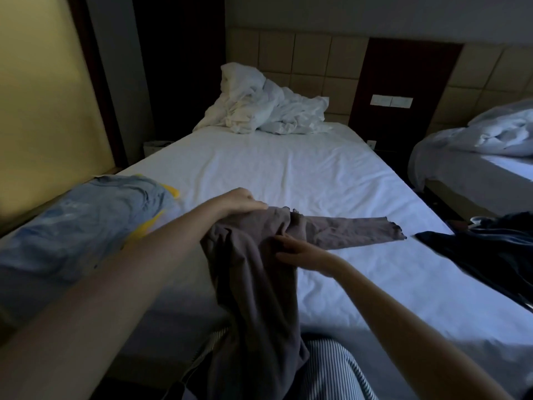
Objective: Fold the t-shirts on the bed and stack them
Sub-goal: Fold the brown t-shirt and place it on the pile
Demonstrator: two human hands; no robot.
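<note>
Left hand (243,201) and right hand (302,251) both grip the grey t-shirt (253,284), arms outstretched

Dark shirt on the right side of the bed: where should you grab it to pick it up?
Probably by its pointed corner, coming from the middle of the bed. The dark shirt lies crumpled at the bed's right edge, and that flat corner sticks out toward the right hand, which holds the grey shirt with the left hand.
</note>
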